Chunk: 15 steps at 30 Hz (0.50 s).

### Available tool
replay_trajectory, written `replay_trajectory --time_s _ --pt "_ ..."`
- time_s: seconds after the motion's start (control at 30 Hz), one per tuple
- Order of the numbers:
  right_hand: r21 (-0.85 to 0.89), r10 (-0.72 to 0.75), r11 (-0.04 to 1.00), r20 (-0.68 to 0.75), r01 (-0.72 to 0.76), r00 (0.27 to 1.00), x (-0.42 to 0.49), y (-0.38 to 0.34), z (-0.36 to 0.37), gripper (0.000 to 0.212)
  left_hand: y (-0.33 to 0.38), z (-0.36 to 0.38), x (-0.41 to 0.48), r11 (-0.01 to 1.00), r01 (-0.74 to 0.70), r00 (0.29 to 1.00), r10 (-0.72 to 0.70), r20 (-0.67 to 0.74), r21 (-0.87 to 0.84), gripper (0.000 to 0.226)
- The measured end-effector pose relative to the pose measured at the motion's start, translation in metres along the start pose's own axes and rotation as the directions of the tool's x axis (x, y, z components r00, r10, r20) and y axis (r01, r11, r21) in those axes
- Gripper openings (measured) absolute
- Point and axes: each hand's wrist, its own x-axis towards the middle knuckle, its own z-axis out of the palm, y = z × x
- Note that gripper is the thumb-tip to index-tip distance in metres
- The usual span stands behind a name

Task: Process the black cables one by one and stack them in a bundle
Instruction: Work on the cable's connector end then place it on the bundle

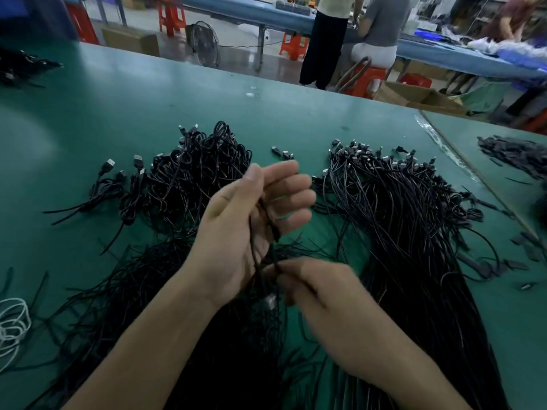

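My left hand point(251, 220) is raised over the green table point(124, 102), palm turned inward, fingers loosely curled, with a thin black cable point(268, 220) running across its palm. Just below it my right hand point(319, 294) pinches the same cable between thumb and fingertips; a small silver plug point(270, 300) hangs beneath. A tangled heap of coiled black cables point(195, 179) lies behind my left hand. A long bundle of straight black cables point(414, 232) lies to the right. More loose cables point(154, 306) spread under my forearms.
A white cable coil point(11, 324) lies at the left edge. Small black scraps point(515, 152) are scattered at the right, past a table seam point(461, 164). Another dark cable pile point(17, 66) sits far left. People work at a blue bench point(444, 51) behind, among red stools.
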Motion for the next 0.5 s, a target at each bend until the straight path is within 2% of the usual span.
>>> replay_trajectory --time_s 0.03,0.07,0.1,0.13,0.2,0.23,0.33,0.43,0.5 --pt "-0.086 -0.016 0.996 0.062 0.021 0.998 -0.002 -0.002 0.0 0.02 -0.005 -0.003 0.0 0.982 -0.065 0.997 0.07 -0.022 0.179 0.039" --pt "-0.143 -0.038 0.988 0.089 0.051 0.995 -0.003 -0.004 -0.001 0.018 -0.009 -0.006 0.0 0.905 -0.117 0.989 0.142 -0.031 0.408 0.036" --pt "-0.169 -0.065 0.983 0.08 0.078 0.995 -0.003 -0.005 -0.004 0.017 -0.012 -0.009 0.0 0.77 -0.137 0.982 0.186 -0.014 0.623 0.029" --pt "-0.171 -0.094 0.98 0.044 0.1 0.995 -0.003 -0.006 -0.007 0.016 -0.014 -0.011 -0.001 0.629 -0.131 0.984 0.176 0.025 0.766 0.023" --pt "-0.157 -0.133 0.98 -0.067 0.121 0.989 -0.004 -0.005 -0.017 0.018 -0.016 -0.013 -0.003 0.432 -0.114 0.993 0.089 0.083 0.895 0.026" --pt "-0.148 -0.14 0.982 -0.141 0.119 0.98 -0.003 -0.002 -0.023 0.016 -0.017 -0.013 -0.003 0.389 -0.1 0.995 0.054 0.085 0.916 0.031" --pt "-0.111 -0.176 0.983 -0.336 0.146 0.925 -0.001 0.004 -0.035 0.006 -0.016 -0.005 -0.005 0.414 -0.027 0.997 -0.061 0.057 0.91 0.05" --pt "-0.114 -0.235 0.972 -0.391 0.206 0.89 0.001 0.009 -0.034 0.007 -0.012 0.001 -0.006 0.487 0.072 0.966 -0.251 0.06 0.871 0.066" --pt "-0.007 -0.225 0.97 -0.393 0.242 0.891 0.003 0.014 -0.03 0.006 -0.007 0.002 -0.008 0.565 0.166 0.928 -0.367 0.066 0.808 0.068"
